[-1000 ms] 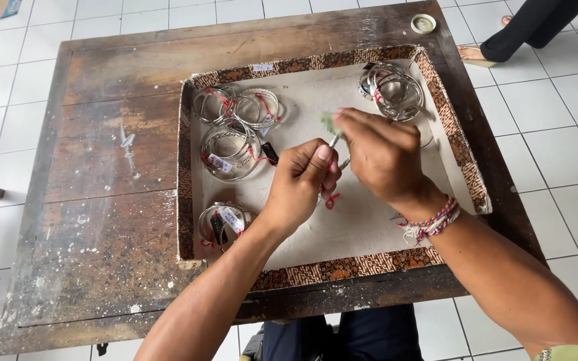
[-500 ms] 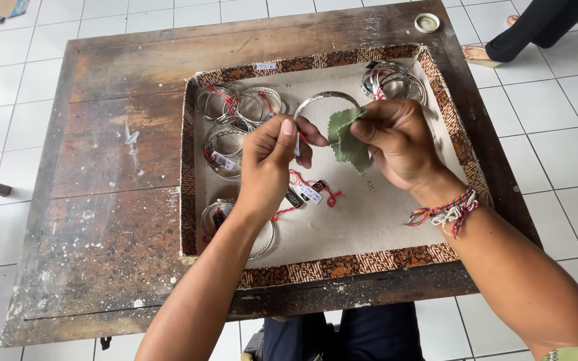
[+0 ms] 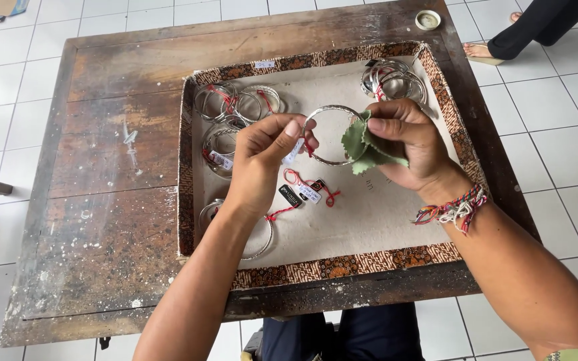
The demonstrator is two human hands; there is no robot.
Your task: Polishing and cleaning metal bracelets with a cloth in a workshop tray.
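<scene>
White tiled floor (image 3: 556, 134), worn dark wooden tabletop (image 3: 108, 167) with a shallow tray (image 3: 199, 200) on it, patterned rim, pale lining. Left hand (image 3: 262, 157) was closed on a silver bangle (image 3: 322, 120), pinching its left edge between thumb and fingers, holding it upright above the tray's middle. Right hand (image 3: 409, 144) was clamped on a green cloth (image 3: 366, 147), pressing it against the bangle's right edge; braided bracelet (image 3: 453, 208) on that wrist. Red string with small tags (image 3: 306, 192) hung below the bangle, apparently tied to it, though the knot was hidden by the fingers. More silver bangles lay in the tray: a cluster at upper left (image 3: 235, 107), another at upper right (image 3: 393, 80), one (image 3: 259, 241) partly under the left forearm. Small round lid (image 3: 427, 19) sat at the tabletop's far edge. Another person's foot (image 3: 479, 50) was on the floor, top right.
</scene>
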